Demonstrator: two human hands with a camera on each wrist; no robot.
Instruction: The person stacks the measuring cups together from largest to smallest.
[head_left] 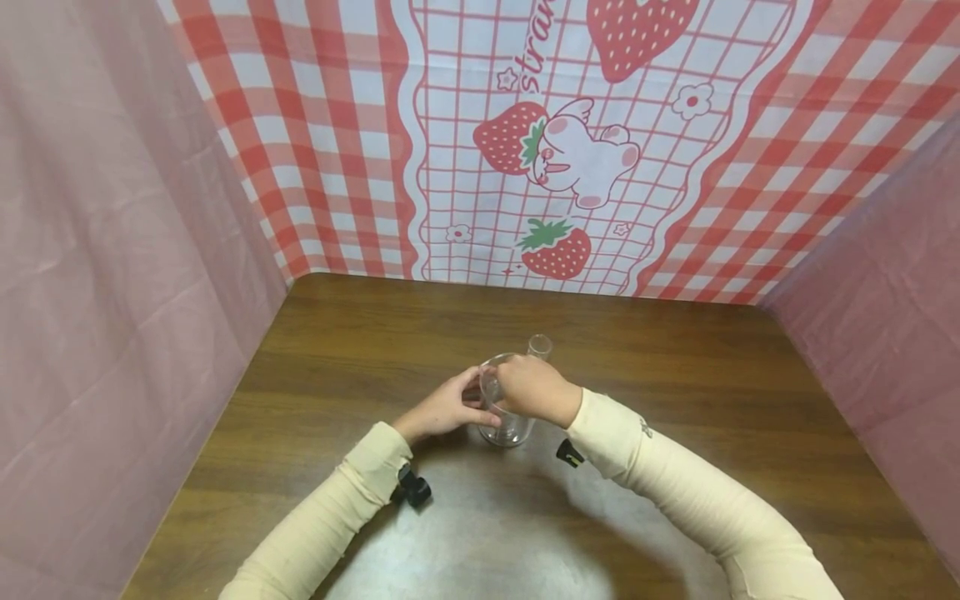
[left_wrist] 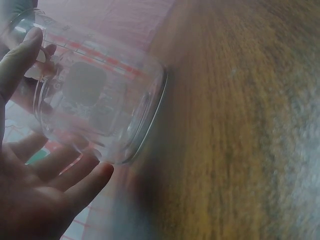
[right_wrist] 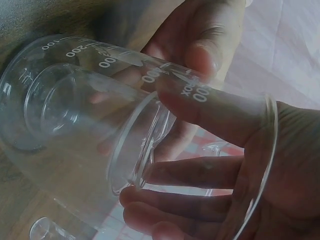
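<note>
A large clear glass beaker with white graduation marks stands on the table. My left hand holds its side, thumb across the near wall and fingers around the other side in the left wrist view. My right hand reaches in through the beaker's mouth. In the right wrist view, a smaller clear glass beaker sits inside the large one, and the right thumb and fingers pinch it near its rim. How far down the small one rests is hard to tell through the glass.
Just behind the right hand stands another clear glass vessel, narrow and open at the top. The brown wooden table meets a strawberry-print checked cloth at the back. Pink curtains hang at both sides.
</note>
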